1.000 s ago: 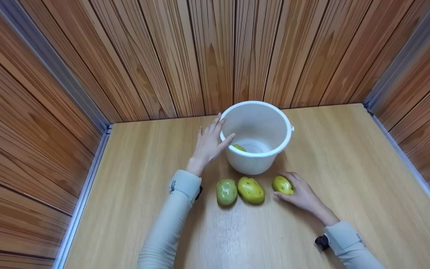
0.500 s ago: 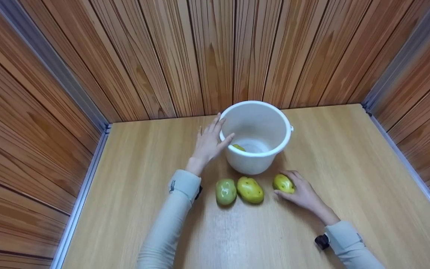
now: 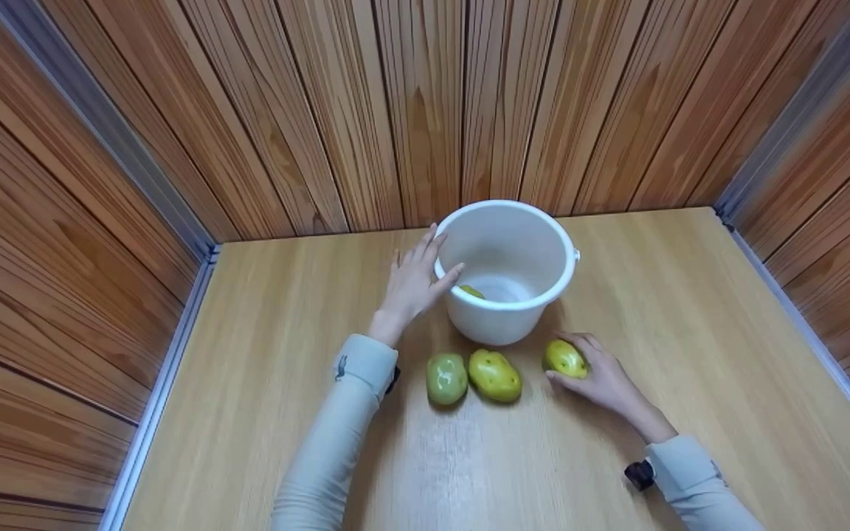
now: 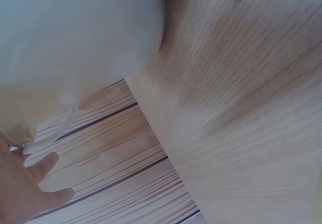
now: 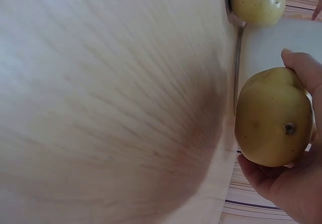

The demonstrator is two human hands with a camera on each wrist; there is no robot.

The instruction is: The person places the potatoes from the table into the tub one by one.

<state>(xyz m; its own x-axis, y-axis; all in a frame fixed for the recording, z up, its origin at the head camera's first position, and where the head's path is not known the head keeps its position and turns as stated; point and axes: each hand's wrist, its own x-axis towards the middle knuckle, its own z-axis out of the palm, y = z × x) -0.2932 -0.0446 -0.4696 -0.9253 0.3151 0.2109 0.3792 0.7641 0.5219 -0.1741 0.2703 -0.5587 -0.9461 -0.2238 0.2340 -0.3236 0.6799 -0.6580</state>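
A yellow-green potato [image 3: 566, 358] is gripped by my right hand [image 3: 606, 380], right of the bucket's foot. In the right wrist view, thumb and fingers curve round the potato [image 5: 274, 117], whose dark eye faces the camera. My left hand [image 3: 412, 287] rests with spread, fairly straight fingers at the left rim of the white bucket [image 3: 495, 324]. The left wrist view shows fingertips [image 4: 45, 166] beside the bucket wall [image 4: 85, 32]. A greener, smooth potato-like piece [image 3: 446, 379] and a yellow potato [image 3: 495, 375] lie side by side in front of the bucket.
Inside the bucket, a bit of another yellow potato-like piece [image 3: 471, 292] shows at the lower left. The bucket stands near the back wood-plank wall [image 3: 425, 110]. Metal strips [image 3: 167, 383] edge the wooden tabletop [image 3: 285, 317] at both sides.
My right hand has shifted slightly right and away from me with the potato in its grip. The left hand and the bucket have stayed in place.
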